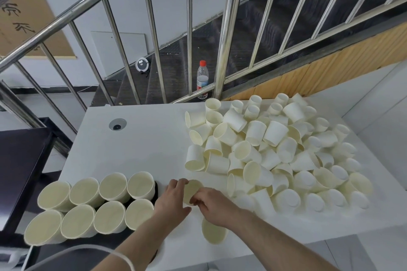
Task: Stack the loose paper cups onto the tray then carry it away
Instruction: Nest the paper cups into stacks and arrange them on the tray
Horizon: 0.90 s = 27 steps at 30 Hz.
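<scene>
Cup (192, 190) in my hands, mouth up, just right of the tray's (156, 191) near corner, over the desk (143, 143). Left hand (170, 201) has fingers (176, 183) curled round the cup's far-left rim; right hand (214, 207) pinches the near-right rim with fingertips (195, 201). A second cup (213, 232) sits under my right wrist; I can't tell whether it's nested in a stack or just lying there. Eight stacks (92, 202) stand on the tray in two rows of four, mouths up, touching each other; the tray is dark and mostly hidden under them. Loose pile (275, 149) fills the right half of the desk, cups tipped every way. To do this step well, I judge: keep the cup level, line its base over a stack's mouth, drop it straight in and press lightly so it seats without crushing the thin rim; steady the stack with one hand since the tall stacks look tippy. Plenty of cups left, task is far from carrying. Writing: cups are plain, no print. Bottle (202, 80) behind the railing (226, 28) has a red cap and a label too small to read. Brown board (24, 20) top left has dark brush characters, not legible to me.
</scene>
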{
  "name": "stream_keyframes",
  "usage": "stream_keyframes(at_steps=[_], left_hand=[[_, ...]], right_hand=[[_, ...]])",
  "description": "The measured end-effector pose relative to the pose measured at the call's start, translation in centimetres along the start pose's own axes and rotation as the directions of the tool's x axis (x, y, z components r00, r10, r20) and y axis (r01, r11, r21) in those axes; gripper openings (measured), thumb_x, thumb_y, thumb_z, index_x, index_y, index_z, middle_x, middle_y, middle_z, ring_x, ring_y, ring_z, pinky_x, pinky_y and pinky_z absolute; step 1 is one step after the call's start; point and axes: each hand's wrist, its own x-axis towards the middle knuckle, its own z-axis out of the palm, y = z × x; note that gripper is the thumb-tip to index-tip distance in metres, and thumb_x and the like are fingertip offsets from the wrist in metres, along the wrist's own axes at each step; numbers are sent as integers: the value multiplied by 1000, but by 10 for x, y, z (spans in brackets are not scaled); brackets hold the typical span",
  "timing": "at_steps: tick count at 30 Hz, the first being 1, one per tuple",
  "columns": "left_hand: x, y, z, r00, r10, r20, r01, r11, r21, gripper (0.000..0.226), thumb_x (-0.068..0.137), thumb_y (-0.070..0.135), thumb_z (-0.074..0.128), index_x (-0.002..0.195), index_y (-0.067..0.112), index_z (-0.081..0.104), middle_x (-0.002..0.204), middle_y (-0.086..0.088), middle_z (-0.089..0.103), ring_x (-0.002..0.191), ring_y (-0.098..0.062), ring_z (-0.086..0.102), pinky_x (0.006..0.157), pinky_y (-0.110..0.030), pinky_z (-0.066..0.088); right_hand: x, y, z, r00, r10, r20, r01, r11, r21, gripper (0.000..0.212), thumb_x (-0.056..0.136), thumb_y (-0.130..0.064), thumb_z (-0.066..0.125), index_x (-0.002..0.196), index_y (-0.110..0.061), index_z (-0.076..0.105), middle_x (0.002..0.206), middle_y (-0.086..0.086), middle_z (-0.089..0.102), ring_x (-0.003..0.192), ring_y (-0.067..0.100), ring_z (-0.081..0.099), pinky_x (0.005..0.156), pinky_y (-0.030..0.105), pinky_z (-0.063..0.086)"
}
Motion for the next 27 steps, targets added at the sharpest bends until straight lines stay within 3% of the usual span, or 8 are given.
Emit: stream_keyframes(at_steps=[4, 10, 14, 17, 22, 27], left_hand=[[-1, -4, -2, 1000, -18, 16, 17, 999, 46, 73, 79, 31, 68, 139, 27, 26, 130, 5, 36, 116, -14, 45, 76, -25, 48], [2, -7, -1, 995, 96, 1, -96, 994, 56, 85, 80, 28, 65, 148, 26, 15, 147, 11, 26, 135, -15, 29, 88, -25, 48], [4, -5, 1, 996, 83, -11, -82, 994, 77, 79, 82, 27, 60, 147, 26, 16, 142, 8, 31, 130, -15, 33, 84, -24, 47], [5, -4, 0, 999, 46, -4, -46, 994, 101, 81, 81, 27, 60, 148, 26, 15, 140, 4, 30, 127, -17, 34, 83, -25, 47], [1, -6, -2, 1000, -2, 14, 1, 996, 93, 81, 80, 26, 62, 147, 24, 16, 136, 1, 30, 125, -19, 36, 84, -27, 48], [-4, -4, -4, 1000, -7, 12, 6, 997, 77, 80, 80, 26, 62, 147, 24, 17, 134, 0, 30, 124, -19, 37, 86, -27, 48]], right_hand=[[4, -5, 1, 1000, 16, -5, -15, 999, 50, 33, 97, -7, 41, 122, -12, 62, 120, 4, 64, 110, 17, 59, 99, 28, 46], [5, -13, -3, 1000, 16, 2, -16, 996, 84, 34, 97, -6, 40, 122, -12, 61, 118, 4, 63, 108, 16, 59, 98, 26, 46], [-2, -11, -6, 1000, 14, -17, -13, 997, 74, 34, 95, -7, 42, 123, -14, 60, 114, 1, 61, 106, 14, 58, 96, 27, 46], [-12, -5, -13, 999, -16, -41, 15, 1000, -24, 33, 91, -23, 54, 124, -20, 58, 117, -6, 56, 108, 10, 54, 97, 31, 46], [-34, 0, -24, 986, 17, 163, 31, 957, -288, 74, 75, -55, 72, 136, -25, 44, 132, -8, 40, 121, 10, 41, 100, 31, 42], [-39, 4, -12, 964, 77, 254, 33, 916, -400, 94, 63, -58, 81, 139, -26, 36, 133, -2, 37, 122, 18, 41, 98, 38, 45]])
